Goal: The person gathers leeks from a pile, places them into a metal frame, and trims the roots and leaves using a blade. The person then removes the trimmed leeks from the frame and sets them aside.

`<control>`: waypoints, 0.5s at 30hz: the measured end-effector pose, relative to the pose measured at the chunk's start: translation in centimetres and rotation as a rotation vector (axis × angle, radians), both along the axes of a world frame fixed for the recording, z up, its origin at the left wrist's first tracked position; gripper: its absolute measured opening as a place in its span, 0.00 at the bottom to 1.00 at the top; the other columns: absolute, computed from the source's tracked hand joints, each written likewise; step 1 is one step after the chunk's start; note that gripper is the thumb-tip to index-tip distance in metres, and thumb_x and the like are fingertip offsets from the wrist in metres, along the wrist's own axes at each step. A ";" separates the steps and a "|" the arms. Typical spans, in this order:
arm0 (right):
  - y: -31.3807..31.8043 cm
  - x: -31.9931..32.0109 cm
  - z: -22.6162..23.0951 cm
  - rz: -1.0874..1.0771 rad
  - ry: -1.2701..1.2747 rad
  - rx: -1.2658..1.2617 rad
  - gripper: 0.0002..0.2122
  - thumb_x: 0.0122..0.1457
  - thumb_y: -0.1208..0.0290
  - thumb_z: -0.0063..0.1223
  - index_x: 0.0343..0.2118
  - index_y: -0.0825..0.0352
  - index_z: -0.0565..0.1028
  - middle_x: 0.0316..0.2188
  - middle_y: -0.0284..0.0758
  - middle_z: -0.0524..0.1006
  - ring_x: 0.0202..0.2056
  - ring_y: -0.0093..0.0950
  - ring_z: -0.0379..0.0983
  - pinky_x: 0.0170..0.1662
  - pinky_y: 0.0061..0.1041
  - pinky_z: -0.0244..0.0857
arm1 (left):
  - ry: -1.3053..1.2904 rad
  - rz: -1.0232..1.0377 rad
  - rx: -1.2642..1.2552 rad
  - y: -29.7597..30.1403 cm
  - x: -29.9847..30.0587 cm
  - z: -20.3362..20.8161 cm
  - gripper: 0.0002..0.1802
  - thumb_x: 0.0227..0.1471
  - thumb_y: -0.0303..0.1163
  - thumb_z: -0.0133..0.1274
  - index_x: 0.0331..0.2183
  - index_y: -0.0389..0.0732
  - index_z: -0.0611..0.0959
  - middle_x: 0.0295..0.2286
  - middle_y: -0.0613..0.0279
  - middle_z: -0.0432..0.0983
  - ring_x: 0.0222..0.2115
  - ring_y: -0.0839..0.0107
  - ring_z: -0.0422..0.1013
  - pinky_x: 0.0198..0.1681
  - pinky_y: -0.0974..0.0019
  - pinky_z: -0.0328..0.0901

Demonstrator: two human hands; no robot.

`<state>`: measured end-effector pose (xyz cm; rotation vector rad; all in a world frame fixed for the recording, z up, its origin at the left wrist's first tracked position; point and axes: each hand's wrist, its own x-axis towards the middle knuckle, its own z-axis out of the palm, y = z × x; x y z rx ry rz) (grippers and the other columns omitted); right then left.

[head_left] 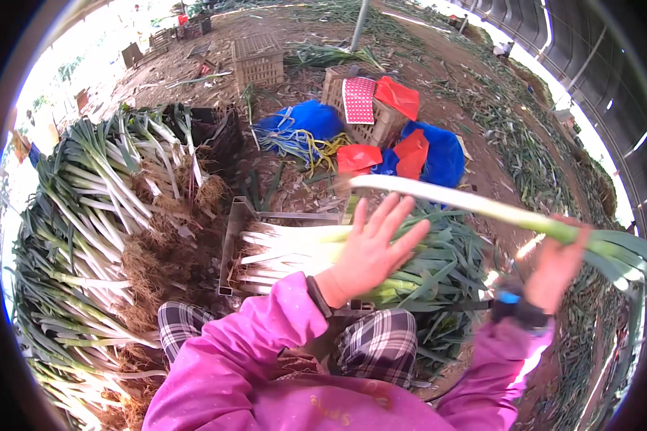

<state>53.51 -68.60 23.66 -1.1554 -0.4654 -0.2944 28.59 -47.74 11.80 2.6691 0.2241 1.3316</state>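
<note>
My right hand [556,267] is closed around the green part of a single leek [474,205], somewhat blurred. The leek's white stalk points left, past my left fingertips, and its leaves trail off to the right. My left hand [374,248] has its fingers spread and holds nothing. It is over a bundle of leeks [287,244] lying in a metal frame [233,241] in front of my knees. The bundle's white ends lie to the left and its green leaves to the right. Whether my left hand touches the bundle, I cannot tell.
A large heap of leeks [101,223] with brown roots rises on the left. Beyond the frame are blue and yellow straps [305,147], red bags [397,98] and a plastic crate [377,129]. Another crate [257,61] stands farther back. Leaf scraps litter the ground at right.
</note>
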 end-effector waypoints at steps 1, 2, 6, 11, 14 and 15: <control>2.2 -0.6 -3.2 0.499 0.295 0.292 0.08 0.63 0.66 0.48 0.40 0.63 0.66 0.28 0.37 0.72 0.33 0.31 0.70 0.45 0.34 0.66 | 0.032 0.058 -0.055 1.1 0.2 -1.8 0.37 0.40 0.39 0.62 0.53 0.50 0.70 0.54 0.50 0.61 0.57 0.55 0.58 0.58 0.37 0.47; 6.1 -2.5 -6.4 0.357 0.339 0.359 0.09 0.65 0.62 0.44 0.40 0.63 0.66 0.28 0.37 0.73 0.32 0.31 0.71 0.43 0.35 0.65 | 0.065 0.112 -0.082 2.6 0.2 -4.0 0.35 0.41 0.39 0.62 0.53 0.50 0.71 0.53 0.52 0.63 0.55 0.56 0.60 0.57 0.39 0.49; 11.0 -2.2 -18.6 0.553 0.897 0.394 0.13 0.64 0.59 0.42 0.45 0.62 0.65 0.37 0.37 0.73 0.41 0.34 0.70 0.51 0.45 0.62 | 0.166 0.142 -0.191 9.0 -1.4 -13.2 0.22 0.44 0.36 0.58 0.44 0.49 0.75 0.37 0.61 0.71 0.40 0.62 0.69 0.45 0.56 0.61; 15.5 -2.4 -26.1 0.583 1.235 0.114 0.20 0.63 0.58 0.44 0.51 0.68 0.61 0.50 0.43 0.68 0.53 0.43 0.64 0.58 0.51 0.54 | 0.431 0.065 -0.281 16.5 -5.0 -18.6 0.13 0.47 0.35 0.56 0.38 0.48 0.77 0.30 0.59 0.71 0.34 0.58 0.70 0.37 0.57 0.63; 17.1 -2.1 -30.0 0.511 1.330 -0.068 0.24 0.63 0.60 0.44 0.56 0.71 0.59 0.59 0.47 0.56 0.59 0.46 0.56 0.60 0.55 0.50 | 0.509 0.055 -0.337 19.8 -6.0 -20.6 0.13 0.49 0.37 0.55 0.39 0.48 0.77 0.31 0.59 0.72 0.36 0.56 0.70 0.40 0.55 0.62; 16.8 -1.8 -30.8 0.501 1.333 -0.073 0.24 0.63 0.60 0.44 0.56 0.71 0.59 0.59 0.47 0.56 0.59 0.46 0.56 0.60 0.55 0.50 | 0.511 0.048 -0.345 19.8 -5.7 -21.0 0.13 0.49 0.37 0.55 0.39 0.48 0.77 0.31 0.59 0.72 0.36 0.56 0.70 0.40 0.55 0.62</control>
